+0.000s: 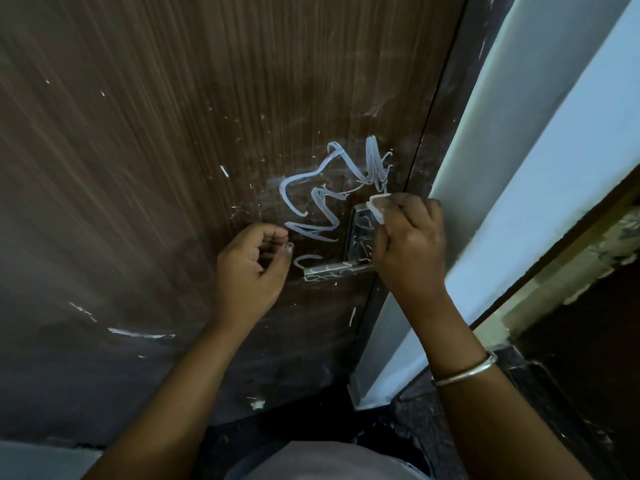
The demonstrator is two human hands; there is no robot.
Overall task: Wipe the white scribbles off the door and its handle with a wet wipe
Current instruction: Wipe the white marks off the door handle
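A dark brown wooden door [156, 150] fills the view. Thick white scribbles [322, 199] zigzag across it just above and left of the metal handle [332, 270] and its lock plate [358, 233]. The handle carries white marks too. My right hand [410, 244] holds a small folded white wet wipe [377, 207] against the top of the lock plate, at the scribbles' lower right end. My left hand [254, 268] hovers left of the handle, fingers loosely curled, holding nothing.
A white door frame and pale wall [502, 188] run along the door's right edge. Small white flecks and smears [138, 332] dot the lower door. Dark floor [450, 393] lies below. A metal bangle [464, 370] sits on my right wrist.
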